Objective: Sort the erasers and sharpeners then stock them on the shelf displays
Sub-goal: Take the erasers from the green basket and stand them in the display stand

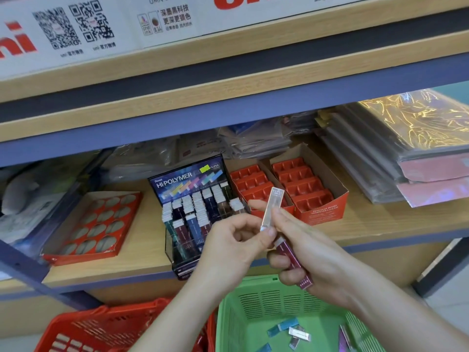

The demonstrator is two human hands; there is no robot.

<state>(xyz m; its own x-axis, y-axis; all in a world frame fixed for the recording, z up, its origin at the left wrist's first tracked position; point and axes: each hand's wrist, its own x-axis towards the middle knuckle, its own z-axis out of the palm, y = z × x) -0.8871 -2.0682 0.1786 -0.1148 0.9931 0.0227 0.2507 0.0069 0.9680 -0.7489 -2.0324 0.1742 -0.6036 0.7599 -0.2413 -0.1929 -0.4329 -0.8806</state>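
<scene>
My left hand [236, 240] pinches a pale silver eraser stick [272, 208] between thumb and fingers, held upright in front of the shelf. My right hand [308, 257] grips a dark red eraser stick [291, 260], its fingers curled round it. Just left of both hands stands the black Hi-Polymer eraser display [193, 214], holding several sleeved erasers in rows. Behind the hands sit two red sharpener boxes [322, 212] with divided compartments that look bare. Below, a green basket [253, 303] holds a few loose erasers [299, 334].
A flat red tray with round holes [94, 224] lies left on the wooden shelf [142, 257]. A red basket [101, 329] sits lower left. Stacked plastic-wrapped folders [406, 153] fill the right of the shelf. The upper shelf edge [228, 115] overhangs closely.
</scene>
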